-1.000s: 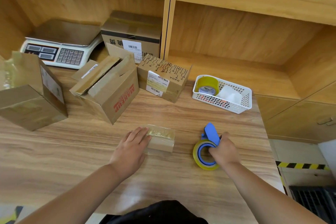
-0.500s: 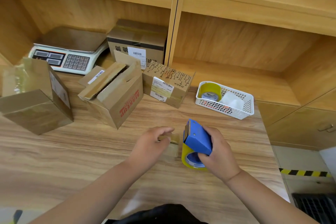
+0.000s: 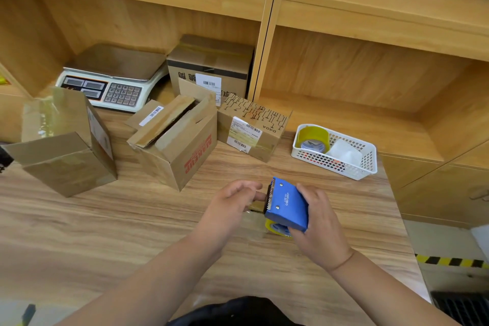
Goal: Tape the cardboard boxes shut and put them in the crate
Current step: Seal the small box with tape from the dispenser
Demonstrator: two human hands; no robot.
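1. Early in the job, by the look of it: no crate in view, and no box seen put away.
2. In hand: a small box (image 3: 255, 206) on the surface (image 3: 105, 233), nearly all hidden under the two hands. Probably the sealing step, to judge by the dispenser held against it.
3. Right hand (image 3: 321, 222): grip clamped round the blue tape dispenser (image 3: 288, 206), with the yellow roll (image 3: 275, 228) beneath and the toothed edge turned toward the left hand.
4. Left hand (image 3: 232, 201): fingers curled right at that toothed edge. Grip on the tape end or on the box — cannot tell.
5. Left to do, at least: the open-flapped box (image 3: 182, 156) in the middle, plainly unsealed. Glossy tape already across the tall box (image 3: 66, 145) at far left.
6. Writing:
   - Red block capitals on the open-flapped box, upside down — perhaps "MAKEUP".
   - "DAOA" upside down on the patterned box (image 3: 254, 116), beside a barcoded shipping label (image 3: 244, 135).
   - A barcoded label and dark characters on the shelf box (image 3: 211, 61), unreadable.
   - Small white lettering on the dispenser, too fine to read.
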